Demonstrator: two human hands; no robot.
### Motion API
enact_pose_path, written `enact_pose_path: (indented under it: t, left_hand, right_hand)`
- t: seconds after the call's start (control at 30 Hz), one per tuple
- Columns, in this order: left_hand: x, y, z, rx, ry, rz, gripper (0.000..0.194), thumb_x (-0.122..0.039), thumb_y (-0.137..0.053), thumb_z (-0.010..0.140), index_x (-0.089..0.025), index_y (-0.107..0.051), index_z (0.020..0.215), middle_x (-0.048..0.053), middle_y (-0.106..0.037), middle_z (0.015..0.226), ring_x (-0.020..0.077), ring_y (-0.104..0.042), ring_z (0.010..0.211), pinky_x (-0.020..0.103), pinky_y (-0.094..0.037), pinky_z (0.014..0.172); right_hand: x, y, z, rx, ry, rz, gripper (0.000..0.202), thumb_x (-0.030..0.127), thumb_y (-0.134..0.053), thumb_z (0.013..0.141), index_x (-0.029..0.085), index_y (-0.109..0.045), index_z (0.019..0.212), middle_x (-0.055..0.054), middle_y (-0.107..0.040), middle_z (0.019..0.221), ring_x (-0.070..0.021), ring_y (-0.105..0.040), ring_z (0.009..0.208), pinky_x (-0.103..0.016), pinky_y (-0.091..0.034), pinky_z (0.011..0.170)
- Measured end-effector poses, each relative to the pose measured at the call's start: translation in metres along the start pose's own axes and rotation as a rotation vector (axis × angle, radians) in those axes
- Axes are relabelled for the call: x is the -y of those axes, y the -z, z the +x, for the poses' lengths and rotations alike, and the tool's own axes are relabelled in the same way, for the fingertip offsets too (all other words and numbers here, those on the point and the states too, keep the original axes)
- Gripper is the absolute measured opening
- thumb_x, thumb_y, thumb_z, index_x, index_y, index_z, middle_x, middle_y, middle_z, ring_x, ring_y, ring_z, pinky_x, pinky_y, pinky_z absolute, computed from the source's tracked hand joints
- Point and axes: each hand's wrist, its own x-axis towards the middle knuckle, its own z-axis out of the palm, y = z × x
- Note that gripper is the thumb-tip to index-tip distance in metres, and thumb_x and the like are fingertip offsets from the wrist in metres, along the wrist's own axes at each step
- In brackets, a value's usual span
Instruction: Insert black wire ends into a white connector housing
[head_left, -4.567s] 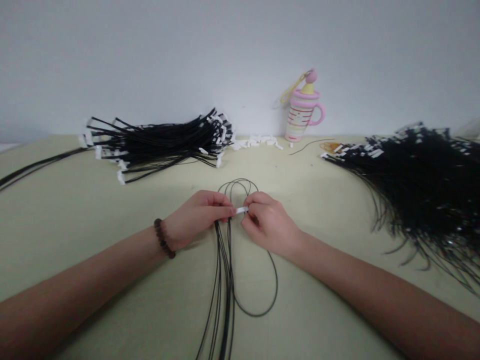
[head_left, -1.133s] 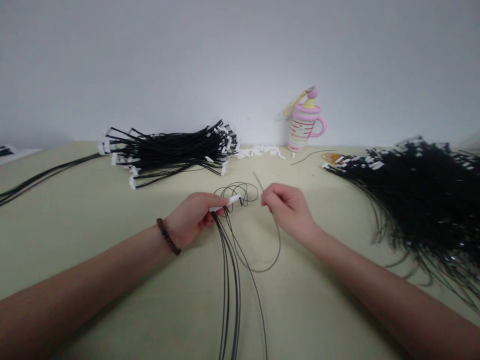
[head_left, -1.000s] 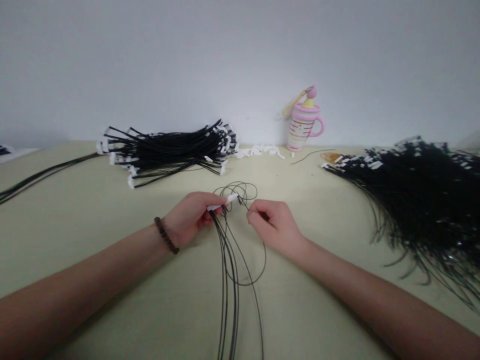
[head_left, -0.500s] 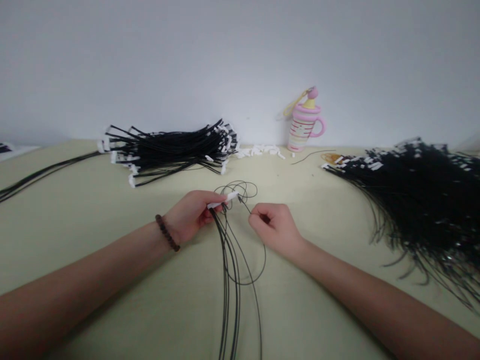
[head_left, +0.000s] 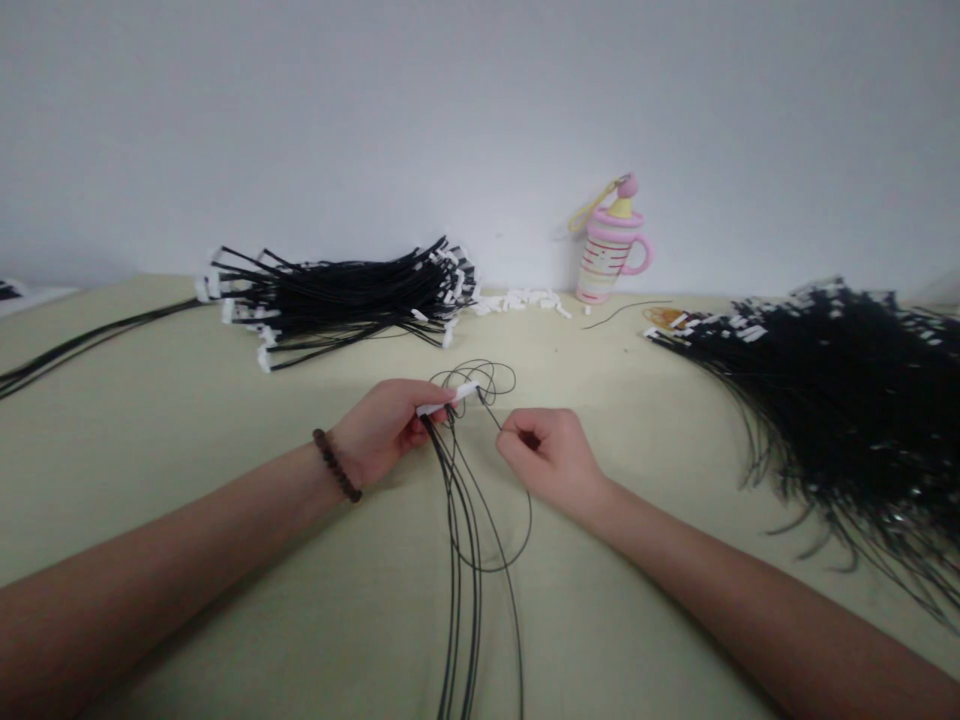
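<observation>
Pale table [head_left: 615, 640] bears, at rear left, a pile of white-ended black cables [head_left: 345, 290]; at rear centre, loose white pieces [head_left: 517, 300] and a lidded striped mug [head_left: 601, 260]; at right, a heap of black wires [head_left: 840, 400]

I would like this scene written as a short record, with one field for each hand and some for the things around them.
Left hand: pinches a white connector; black wires hang below it
Right hand: pinches a thin wire leading toward the connector's right end
Left wrist: dark beaded bracelet
Back left: pile of black cables with white ends
Right side: heap of black wires
Back, between the piles: small white pieces; upright cup with pink handle
</observation>
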Motion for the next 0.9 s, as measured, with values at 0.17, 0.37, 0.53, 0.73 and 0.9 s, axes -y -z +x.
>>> enact_pose_path:
  t: [0.17, 0.37, 0.53, 0.73, 0.9]
  left_hand:
    - [0.0010, -0.0004, -0.0006, 0.005, -0.028, 0.037, 0.014, -0.022, -0.069, 0.059, -0.010, -0.063, 0.063, 0.001, -0.054, 0.061, 0.0065, -0.044, 0.051, 0.019, -0.032, 0.044]
    - [0.0051, -0.0006, -0.0012, -0.001, -0.093, 0.093, 0.016, -0.026, -0.068, 0.060, -0.011, -0.062, 0.063, 0.002, -0.058, 0.066, 0.0076, -0.047, 0.054, 0.022, -0.034, 0.048]
    - [0.0060, -0.0008, -0.0001, -0.013, -0.094, 0.126, 0.017, -0.027, -0.068, 0.061, -0.011, -0.061, 0.062, 0.000, -0.053, 0.062, 0.0076, -0.044, 0.054, 0.022, -0.030, 0.047]
    - [0.0055, -0.0027, -0.0027, -0.024, -0.109, 0.133, 0.018, -0.028, -0.068, 0.061, -0.011, -0.062, 0.064, 0.000, -0.053, 0.062, 0.0079, -0.043, 0.054, 0.023, -0.029, 0.047]
    - [0.0053, -0.0028, -0.0039, -0.022, -0.108, 0.152, 0.017, -0.028, -0.066, 0.063, -0.012, -0.061, 0.063, -0.001, -0.050, 0.059, 0.0079, -0.041, 0.053, 0.022, -0.026, 0.046]
  right_hand:
    - [0.0009, -0.0006, -0.0011, -0.025, 0.016, -0.029, 0.020, 0.019, -0.048, 0.071, 0.015, -0.047, 0.051, 0.005, -0.040, 0.047, -0.0060, -0.036, 0.046, -0.020, -0.024, 0.048]
    - [0.0037, -0.0025, -0.0046, -0.095, 0.137, -0.110, 0.018, 0.016, -0.049, 0.068, 0.016, -0.043, 0.051, 0.004, -0.044, 0.050, -0.0065, -0.037, 0.049, -0.021, -0.025, 0.051]
    - [0.0045, -0.0040, -0.0066, -0.109, 0.145, -0.150, 0.019, 0.016, -0.049, 0.068, 0.016, -0.040, 0.051, 0.004, -0.042, 0.050, -0.0065, -0.036, 0.049, -0.021, -0.024, 0.051]
    - [0.0040, -0.0043, -0.0061, -0.119, 0.162, -0.186, 0.019, 0.017, -0.049, 0.068, 0.016, -0.039, 0.051, 0.004, -0.040, 0.051, -0.0069, -0.035, 0.049, -0.022, -0.024, 0.051]
    - [0.0042, -0.0044, -0.0077, -0.116, 0.157, -0.203, 0.019, 0.017, -0.049, 0.068, 0.016, -0.039, 0.052, 0.004, -0.040, 0.051, -0.0064, -0.036, 0.049, -0.022, -0.024, 0.051]
